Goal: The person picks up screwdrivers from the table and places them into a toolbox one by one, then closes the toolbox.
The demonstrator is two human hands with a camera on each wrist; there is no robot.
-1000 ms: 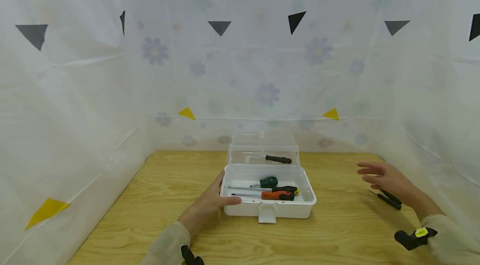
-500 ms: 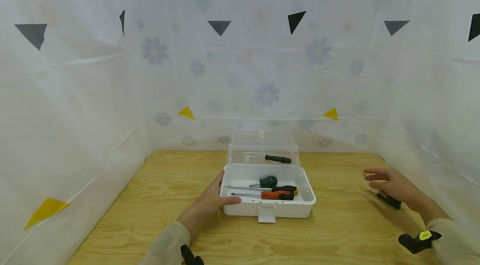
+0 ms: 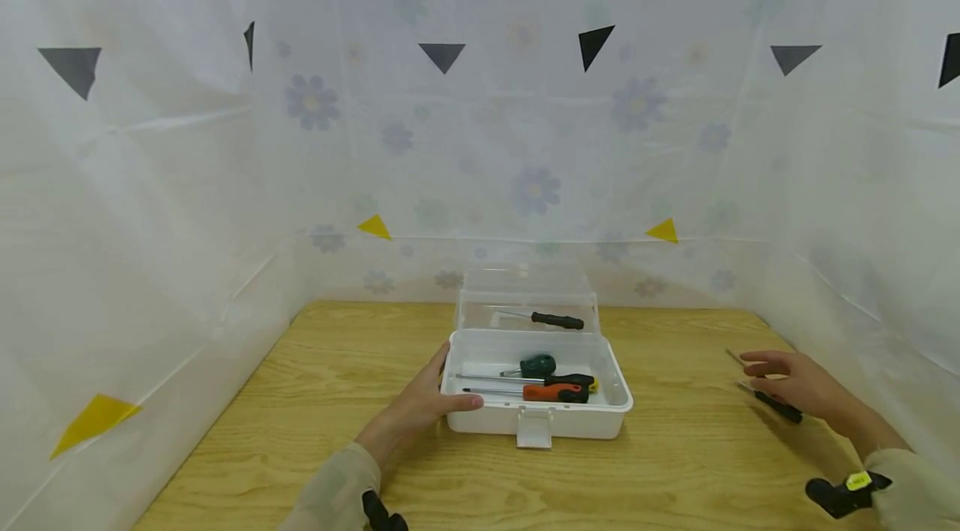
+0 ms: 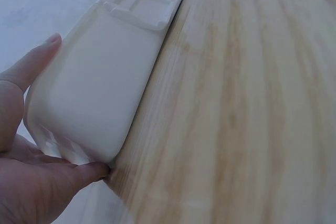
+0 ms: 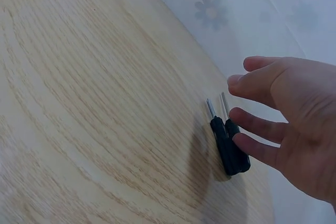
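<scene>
An open white plastic box (image 3: 607, 418) stands mid-table, its clear lid upright. Inside lie a green-handled screwdriver (image 3: 537, 364), a black-and-yellow one (image 3: 572, 378) and an orange-and-black one (image 3: 556, 392). Another black-handled screwdriver (image 3: 553, 319) shows through the lid. My left hand (image 3: 423, 402) grips the box's front left corner (image 4: 100, 82), thumb (image 4: 31, 66) on one wall and fingers (image 4: 79, 174) on the other. My right hand (image 3: 783, 377) hovers with fingers spread over two black screwdrivers (image 3: 778, 406) on the table at the right; its lower fingers (image 5: 257, 148) reach their handles (image 5: 229, 149).
The wooden table (image 3: 360, 348) is walled by white flowered sheeting (image 3: 525, 181) at the back and both sides. The box latch (image 3: 534, 428) hangs over its front wall. Bare wood lies left of the box and between the box and my right hand.
My right hand has dropped and moved right, down onto the two black screwdrivers. The left hand and the box have stayed put.
</scene>
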